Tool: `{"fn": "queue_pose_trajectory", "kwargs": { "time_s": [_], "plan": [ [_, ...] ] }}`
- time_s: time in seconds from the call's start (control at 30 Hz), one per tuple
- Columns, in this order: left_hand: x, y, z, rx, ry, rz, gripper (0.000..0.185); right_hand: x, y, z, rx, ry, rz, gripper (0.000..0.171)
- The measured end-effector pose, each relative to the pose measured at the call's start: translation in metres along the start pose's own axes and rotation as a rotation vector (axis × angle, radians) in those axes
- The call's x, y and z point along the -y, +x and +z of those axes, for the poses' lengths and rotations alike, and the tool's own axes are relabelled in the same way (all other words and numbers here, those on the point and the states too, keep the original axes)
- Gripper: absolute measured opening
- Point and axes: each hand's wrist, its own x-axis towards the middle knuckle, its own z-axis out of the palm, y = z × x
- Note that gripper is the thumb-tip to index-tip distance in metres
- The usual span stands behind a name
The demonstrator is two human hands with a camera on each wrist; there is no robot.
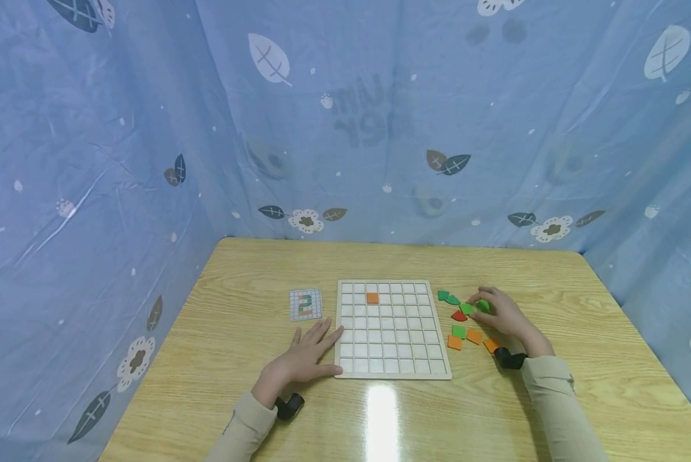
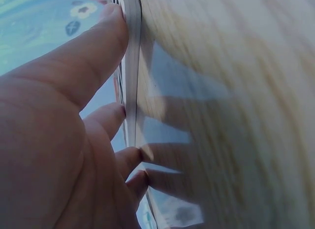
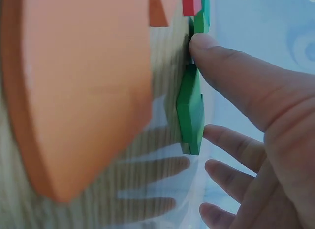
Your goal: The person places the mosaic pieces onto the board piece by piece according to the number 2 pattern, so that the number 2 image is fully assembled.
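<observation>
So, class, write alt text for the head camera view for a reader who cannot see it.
A person's left hand rests flat beside a wooden grid board holding one orange tile, while the right hand touches a green piece among loose coloured pieces on a wooden table.

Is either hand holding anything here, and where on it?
The right hand touches a green tile at its edge, but a closed grip cannot be told. The left hand lies flat beside the grid board, holding nothing.
</observation>
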Motion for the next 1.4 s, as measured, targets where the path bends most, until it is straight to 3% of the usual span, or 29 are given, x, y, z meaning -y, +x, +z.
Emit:
{"fn": "queue_pose_trajectory", "kwargs": {
  "time_s": [0.47,1.0,1.4],
  "plan": [
    [0.002,0.002,0.002,0.000,0.008,0.006,0.076,0.003,0.004,-0.002,-0.004,0.042,0.041,0.023],
    [0.000,0.000,0.001,0.005,-0.005,0.005,0.077,0.028,0.019,0.003,0.005,0.110,0.063,0.027],
    [0.001,-0.001,0.001,0.012,-0.032,0.011,0.076,0.051,0.035,0.019,0.033,0.163,-0.005,0.025]
  ]
}}
